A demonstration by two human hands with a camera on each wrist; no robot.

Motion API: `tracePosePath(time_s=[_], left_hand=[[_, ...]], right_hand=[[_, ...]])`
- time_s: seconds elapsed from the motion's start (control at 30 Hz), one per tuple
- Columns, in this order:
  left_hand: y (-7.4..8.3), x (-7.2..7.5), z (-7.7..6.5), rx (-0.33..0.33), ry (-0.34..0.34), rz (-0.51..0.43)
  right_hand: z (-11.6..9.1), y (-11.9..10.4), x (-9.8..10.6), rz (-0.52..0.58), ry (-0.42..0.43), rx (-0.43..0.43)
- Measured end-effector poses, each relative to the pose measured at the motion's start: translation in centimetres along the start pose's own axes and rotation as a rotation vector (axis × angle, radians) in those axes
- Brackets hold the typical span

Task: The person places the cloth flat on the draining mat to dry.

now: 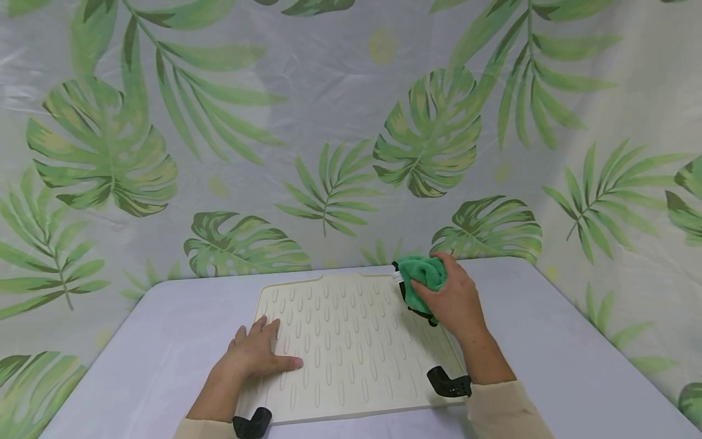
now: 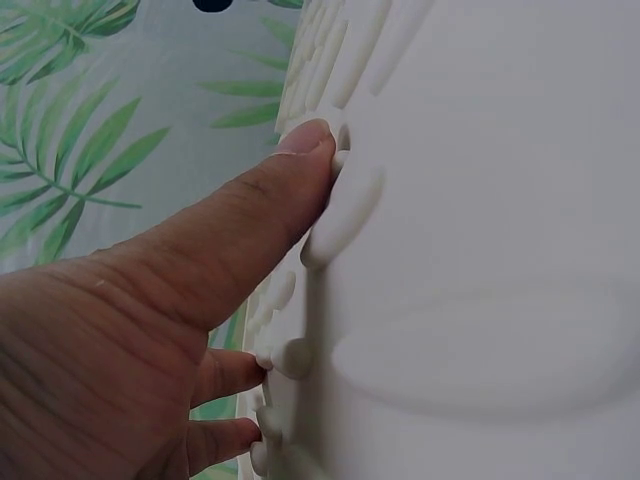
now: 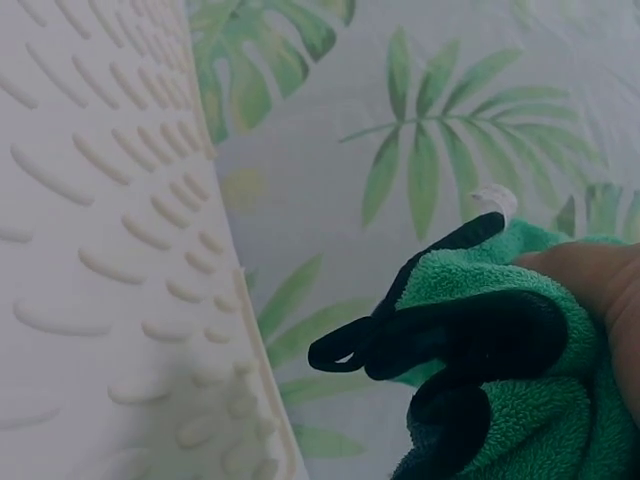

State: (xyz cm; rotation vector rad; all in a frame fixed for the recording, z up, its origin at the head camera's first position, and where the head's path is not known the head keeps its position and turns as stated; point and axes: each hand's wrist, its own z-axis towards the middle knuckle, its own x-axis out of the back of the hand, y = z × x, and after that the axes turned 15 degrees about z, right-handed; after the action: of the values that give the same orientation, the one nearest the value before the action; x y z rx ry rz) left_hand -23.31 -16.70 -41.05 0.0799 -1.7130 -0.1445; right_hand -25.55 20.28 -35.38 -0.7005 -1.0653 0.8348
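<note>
A flat cream mat (image 1: 340, 366) covered in raised oval ridges lies on the white table. My left hand (image 1: 255, 352) rests on its left side, fingers spread and the thumb reaching inward over the ridges. In the left wrist view, the thumb (image 2: 245, 235) and fingertips touch the ridged surface. My right hand (image 1: 452, 299) grips a bunched green towel (image 1: 422, 277) with black edging and a small white tag, over the mat's far right corner. A black hanging loop on the towel (image 3: 530, 425) shows in the right wrist view; most fingers are hidden by the cloth.
The white table (image 1: 554, 341) extends on both sides of the mat. Behind it hangs a pale curtain (image 1: 340, 110) printed with green leaves. A black wrist camera mount (image 1: 448, 384) sits at the right wrist, another (image 1: 252, 422) at the left.
</note>
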Motion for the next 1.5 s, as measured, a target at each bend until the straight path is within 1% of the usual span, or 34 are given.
tracePosePath(time_s=[0.17, 0.43, 0.6, 0.73, 1.13, 1.27, 1.5], left_hand=[[0.0, 0.0, 0.0, 0.002, -0.004, 0.003], [0.1, 0.0, 0.0, 0.003, -0.007, -0.001], [0.0, 0.0, 0.1, 0.001, -0.006, 0.001], [0.0, -0.1, 0.1, 0.003, -0.008, 0.0], [0.1, 0.2, -0.1, 0.002, -0.01, -0.002], [0.2, 0.3, -0.2, 0.006, -0.012, -0.006], [0.2, 0.3, -0.2, 0.01, -0.013, -0.004]], right_hand=[[0.0, 0.1, -0.5, 0.001, -0.011, 0.024], [-0.3, -0.5, -1.0, 0.011, -0.04, 0.012], [-0.5, -0.7, -1.6, 0.013, -0.039, 0.045], [-0.7, -0.9, -2.3, 0.009, -0.056, 0.077], [-1.4, -1.4, -4.3, -0.007, -0.1, 0.124], [-1.8, -1.5, -5.1, -0.01, -0.13, 0.135], [-2.3, -1.9, -5.9, -0.006, -0.21, 0.115]])
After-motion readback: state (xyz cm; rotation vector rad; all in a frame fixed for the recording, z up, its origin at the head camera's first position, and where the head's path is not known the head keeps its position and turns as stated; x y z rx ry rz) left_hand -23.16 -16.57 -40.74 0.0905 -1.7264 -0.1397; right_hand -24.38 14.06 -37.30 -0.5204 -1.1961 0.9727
